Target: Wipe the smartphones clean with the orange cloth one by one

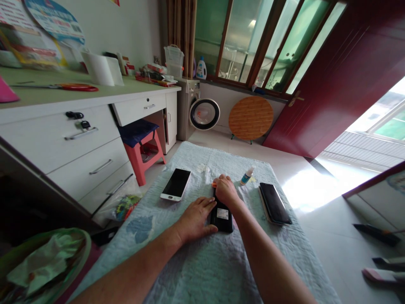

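Note:
A black phone [223, 223] with a white label [222, 213] on its upper face lies on the cloth-covered table. My left hand [198, 217] rests along its left edge, fingers stretched out and thumb apart near the lower corner. Over the phone's far end my right hand [226, 190] is closed. A bit of a small orange thing [214, 185] sticks out at its fingers; the rest is hidden. To the left lies a white phone with a dark screen [176, 184]. A small spray bottle [247, 176] stands beyond my right hand, and another dark phone [274, 204] lies at the right.
A pale blue quilted cloth [202, 270] covers the table. Left of it are a waste bin [87, 249], a red stool [137, 164] and a white desk [85, 154]. Behind stand a washing machine [187, 90] with its door open and a round wooden tabletop [251, 118].

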Action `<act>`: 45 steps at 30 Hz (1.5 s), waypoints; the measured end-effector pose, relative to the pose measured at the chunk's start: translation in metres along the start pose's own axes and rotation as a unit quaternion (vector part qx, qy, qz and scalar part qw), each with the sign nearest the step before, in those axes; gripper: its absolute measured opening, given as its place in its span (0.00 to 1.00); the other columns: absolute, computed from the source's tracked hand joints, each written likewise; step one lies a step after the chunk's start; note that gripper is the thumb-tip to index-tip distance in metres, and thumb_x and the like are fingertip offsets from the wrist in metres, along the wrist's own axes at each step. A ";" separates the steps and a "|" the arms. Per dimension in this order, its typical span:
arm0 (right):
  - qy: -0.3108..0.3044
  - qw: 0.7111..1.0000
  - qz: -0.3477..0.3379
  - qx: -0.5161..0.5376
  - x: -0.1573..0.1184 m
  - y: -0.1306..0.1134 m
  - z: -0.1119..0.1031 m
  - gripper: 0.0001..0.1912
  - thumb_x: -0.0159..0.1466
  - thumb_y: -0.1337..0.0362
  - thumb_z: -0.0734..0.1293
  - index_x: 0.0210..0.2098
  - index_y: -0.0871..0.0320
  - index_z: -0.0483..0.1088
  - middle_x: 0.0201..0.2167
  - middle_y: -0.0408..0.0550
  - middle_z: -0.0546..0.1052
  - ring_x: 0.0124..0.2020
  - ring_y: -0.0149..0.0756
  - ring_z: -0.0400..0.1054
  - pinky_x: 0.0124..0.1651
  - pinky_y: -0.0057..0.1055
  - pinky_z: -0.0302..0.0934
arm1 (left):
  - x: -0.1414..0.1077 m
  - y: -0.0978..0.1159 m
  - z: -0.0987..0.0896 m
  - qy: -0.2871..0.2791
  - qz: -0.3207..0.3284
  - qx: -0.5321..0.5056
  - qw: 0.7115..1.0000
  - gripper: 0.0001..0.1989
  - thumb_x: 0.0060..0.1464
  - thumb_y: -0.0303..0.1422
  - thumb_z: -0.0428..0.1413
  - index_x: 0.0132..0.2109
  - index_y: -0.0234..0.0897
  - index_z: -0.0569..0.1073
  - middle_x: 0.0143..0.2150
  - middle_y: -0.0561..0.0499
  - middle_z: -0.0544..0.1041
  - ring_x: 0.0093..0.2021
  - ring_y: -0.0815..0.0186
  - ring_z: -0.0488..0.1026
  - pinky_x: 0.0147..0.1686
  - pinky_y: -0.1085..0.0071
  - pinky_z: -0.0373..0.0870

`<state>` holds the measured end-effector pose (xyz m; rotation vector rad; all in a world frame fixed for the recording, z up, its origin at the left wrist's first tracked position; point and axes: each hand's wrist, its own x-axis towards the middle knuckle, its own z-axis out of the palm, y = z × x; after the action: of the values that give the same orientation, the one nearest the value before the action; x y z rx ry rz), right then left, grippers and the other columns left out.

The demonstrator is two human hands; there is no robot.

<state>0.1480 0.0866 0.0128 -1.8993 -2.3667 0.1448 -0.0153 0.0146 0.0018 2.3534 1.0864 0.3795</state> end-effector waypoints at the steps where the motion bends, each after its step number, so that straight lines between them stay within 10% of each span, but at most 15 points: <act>1: 0.001 1.000 0.001 0.003 -0.001 0.002 0.000 0.15 0.66 0.69 0.57 0.40 0.58 0.76 0.40 0.55 0.72 0.42 0.42 0.62 0.43 0.33 0.55 | 0.000 0.000 0.000 0.000 -0.002 0.001 1.000 0.39 0.50 0.48 0.61 0.64 0.32 0.63 0.66 0.38 0.62 0.65 0.47 0.57 0.65 0.53 0.52; 23: 0.060 0.991 0.119 0.006 -0.038 0.042 0.003 0.16 0.66 0.70 0.56 0.35 0.61 0.76 0.37 0.56 0.71 0.40 0.40 0.63 0.45 0.32 0.53 | -0.001 0.000 0.002 0.014 0.011 0.008 1.000 0.37 0.49 0.45 0.62 0.64 0.36 0.63 0.66 0.41 0.63 0.65 0.50 0.58 0.64 0.55 0.54; 45: -0.157 0.979 -0.038 0.123 -0.101 0.037 -0.045 0.13 0.57 0.72 0.61 0.18 0.60 0.68 0.24 0.43 0.69 0.26 0.28 0.60 0.32 0.26 0.51 | -0.002 0.002 0.000 -0.009 -0.011 0.020 1.000 0.37 0.51 0.43 0.60 0.64 0.33 0.63 0.68 0.40 0.60 0.68 0.51 0.54 0.66 0.57 0.50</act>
<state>0.2114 -0.0041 0.0501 -1.7753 -2.4641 0.7458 -0.0152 0.0121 0.0025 2.3737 1.1202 0.3299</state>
